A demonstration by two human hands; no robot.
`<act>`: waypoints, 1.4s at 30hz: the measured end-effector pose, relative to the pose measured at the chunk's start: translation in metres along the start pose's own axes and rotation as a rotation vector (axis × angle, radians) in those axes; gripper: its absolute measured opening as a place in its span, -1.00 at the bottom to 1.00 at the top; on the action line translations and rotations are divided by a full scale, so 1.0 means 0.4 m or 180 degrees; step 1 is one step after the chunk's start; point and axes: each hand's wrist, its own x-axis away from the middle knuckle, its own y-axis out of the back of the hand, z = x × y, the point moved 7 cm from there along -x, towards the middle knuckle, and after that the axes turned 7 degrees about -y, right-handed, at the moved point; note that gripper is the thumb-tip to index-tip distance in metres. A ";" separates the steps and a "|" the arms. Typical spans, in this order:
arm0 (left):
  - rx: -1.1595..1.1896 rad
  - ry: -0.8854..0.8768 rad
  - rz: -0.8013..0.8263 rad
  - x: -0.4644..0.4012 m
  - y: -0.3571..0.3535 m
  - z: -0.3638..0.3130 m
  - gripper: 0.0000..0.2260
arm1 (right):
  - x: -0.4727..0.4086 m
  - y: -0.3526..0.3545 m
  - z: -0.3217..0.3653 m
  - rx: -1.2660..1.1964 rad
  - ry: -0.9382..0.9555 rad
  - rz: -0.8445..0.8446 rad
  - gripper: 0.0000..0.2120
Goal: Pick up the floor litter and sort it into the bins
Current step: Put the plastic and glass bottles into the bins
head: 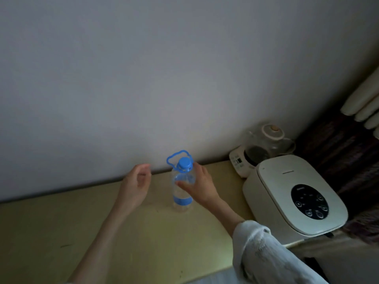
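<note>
White sleeve (pixel 264 251) is reaching forward; right hand (pixel 200 184) is wrapping the upright bottle (pixel 182 189) on the counter (pixel 61 232), apparently steadying it. Left hand (pixel 136 182) is hovering beside, fingers loosely apart, holding nothing.

Domestic interior, most likely a home kitchen or dining corner. Evidence: pale yellow counter (pixel 61 232) set flush against a plain painted wall (pixel 164 68); white rice cooker (pixel 293 197) with a dark round control panel at the counter's right end; glass kettle (pixel 264 144) on a white electric base in the far right corner, against the wall. Cream radiator (pixel 365 101) and dark patterned fabric (pixel 338 152) beyond the right edge. Household appliances only; dim, natural lighting.
</note>
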 end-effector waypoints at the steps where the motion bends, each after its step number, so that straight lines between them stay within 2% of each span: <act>1: 0.0025 0.0056 0.0121 0.002 -0.006 0.011 -0.78 | -0.009 -0.008 0.002 -0.0048 -0.0007 -0.0044 -0.39; 5: 0.0025 0.0049 0.0436 0.016 -0.021 0.014 -0.74 | -0.012 -0.014 0.006 -0.0150 0.0002 -0.0110 -0.44; 12: 0.0098 -0.0072 0.0545 0.034 -0.061 -0.062 -0.74 | 0.091 0.087 -0.069 -0.0667 -0.0166 -0.0447 -0.46; 18: 0.0266 -0.0146 0.0916 0.158 -0.248 -0.177 -0.77 | 0.277 0.259 -0.235 -0.0858 -0.0363 -0.0908 -0.46; 24: 0.0533 -0.0482 0.1419 0.361 -0.512 -0.379 -0.83 | 0.580 0.450 -0.523 -0.1040 -0.0750 -0.1536 -0.48; 28: 0.0660 -0.0610 0.2104 0.590 -0.716 -0.513 -0.83 | 0.825 0.572 -0.765 -0.1109 -0.1143 -0.1938 -0.48; 33: 0.0503 -0.0585 0.2756 0.803 -0.966 -0.537 -0.85 | 1.006 0.651 -1.029 -0.1155 -0.1582 -0.2130 -0.45; 39: 0.0167 -0.0343 0.3228 0.918 -1.236 -0.455 -0.81 | 1.004 0.654 -1.273 -0.0471 -0.1768 -0.1716 -0.48; 42: -0.0019 -0.0180 0.3468 0.984 -1.367 -0.340 -0.78 | 0.946 0.584 -1.416 -0.0065 -0.1851 -0.1357 -0.47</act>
